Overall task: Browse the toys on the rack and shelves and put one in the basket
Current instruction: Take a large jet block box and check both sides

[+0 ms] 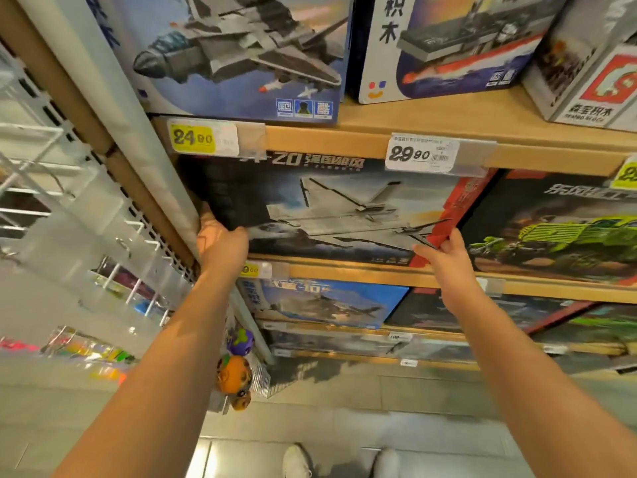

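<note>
Both hands are on a large dark box printed with a grey jet fighter (331, 212), which stands face-out on the middle wooden shelf (379, 274) between the shelf's left upright and a neighbouring box showing a green truck (565, 232). The left hand (220, 243) grips the box's lower left corner, fingers curled round the edge and out of sight behind it, thumb on the front. The right hand (444, 253) pinches the red right edge of the same box low down, fingertips pressed to the card near the seam with the truck box. Both bare forearms reach up from the bottom of the view. On the shelf above stand a blue box with a grey brick-built jet (241, 56), a box with an aircraft carrier (458, 46) beside it, and a grey-and-white box (586, 70) at the far right. Price labels are clipped to that shelf's front lip: a yellow one reading 24.90 (194, 138) and a white one reading 29.90 (422, 154). Below the held box, a blue box with a helicopter (327, 301) sits on the next shelf down. To the left is a white wire rack (44, 188), blurred, and small orange and purple ball toys (236, 370) hang low beside the left forearm. 2 white shoes (341, 462) show on the tiled floor. No basket can be seen.
</note>
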